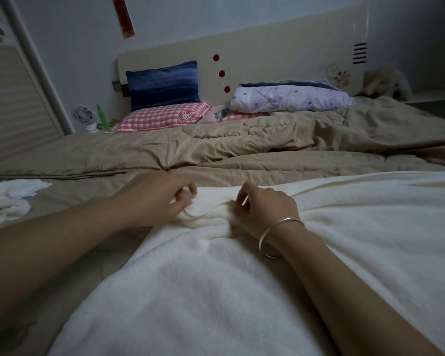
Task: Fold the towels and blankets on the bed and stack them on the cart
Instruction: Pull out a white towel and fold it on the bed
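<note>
Head view shows our left hand (159, 199) pinching the hemmed edge of the white blanket (216, 291) between thumb and curled fingers. Just beside it our right hand (266, 209), a silver bangle (275, 237) on its wrist, grips a fold of the same edge with bent fingers. We see that blanket spread over the near part of the bed (70, 199), its far edge on the tan quilt (242, 150), and a crumpled white towel (8, 199) well apart at the left.
</note>
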`<state>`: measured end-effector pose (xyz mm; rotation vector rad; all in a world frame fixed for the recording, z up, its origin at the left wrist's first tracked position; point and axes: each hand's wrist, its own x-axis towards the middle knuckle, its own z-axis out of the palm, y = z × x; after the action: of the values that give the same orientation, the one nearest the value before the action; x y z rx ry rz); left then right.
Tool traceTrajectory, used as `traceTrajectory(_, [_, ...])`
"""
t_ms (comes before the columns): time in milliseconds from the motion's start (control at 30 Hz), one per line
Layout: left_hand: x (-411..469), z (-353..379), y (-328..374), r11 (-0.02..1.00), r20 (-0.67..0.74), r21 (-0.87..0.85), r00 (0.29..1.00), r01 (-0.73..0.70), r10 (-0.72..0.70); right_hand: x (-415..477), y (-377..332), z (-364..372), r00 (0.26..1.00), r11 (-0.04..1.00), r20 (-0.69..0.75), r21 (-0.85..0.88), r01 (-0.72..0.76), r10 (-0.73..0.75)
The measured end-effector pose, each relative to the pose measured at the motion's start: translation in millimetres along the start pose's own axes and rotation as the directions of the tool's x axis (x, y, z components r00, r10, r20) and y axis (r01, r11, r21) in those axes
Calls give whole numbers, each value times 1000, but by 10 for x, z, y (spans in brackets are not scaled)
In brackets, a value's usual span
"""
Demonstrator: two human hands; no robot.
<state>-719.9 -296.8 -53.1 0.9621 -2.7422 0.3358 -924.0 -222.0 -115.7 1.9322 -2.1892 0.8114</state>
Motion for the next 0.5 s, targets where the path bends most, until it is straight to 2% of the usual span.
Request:
traceTrajectory(67, [55,-87,7,998,221,22,974,-56,50,4,6,-3,999,1000,51,24,-4,3])
traceTrajectory(133, [84,-202,3,991,405,89,912,-102,57,10,-19,-6,999,1000,49,28,0,-1])
traceTrajectory(200, [117,-282,18,927,484,319,875,-196,18,16,-40,-24,1000,1000,0,17,7,-7])
traceTrajectory(267, [165,-333,67,790,444,548,896,-276,6,29,-59,-42,996,1000,-92,-5,20,-20])
traceTrajectory(333, [241,-363,117,717,364,639,931,-278,36,31,-109,-93,977,999,-211,-19,30,-33])
traceTrajectory(433, [363,-421,95,754,142,635,985,-168,100,28,-167,-139,894,997,-442,-6,76,-71])
traceTrajectory(467, [394,-423,39,764,73,635,993,-116,90,34,-167,-145,892,996,-444,-6,88,-81])
traceTrajectory(500, [421,-399,-39,762,28,645,998,-56,49,48,-159,-105,928,996,-361,-3,93,-88])
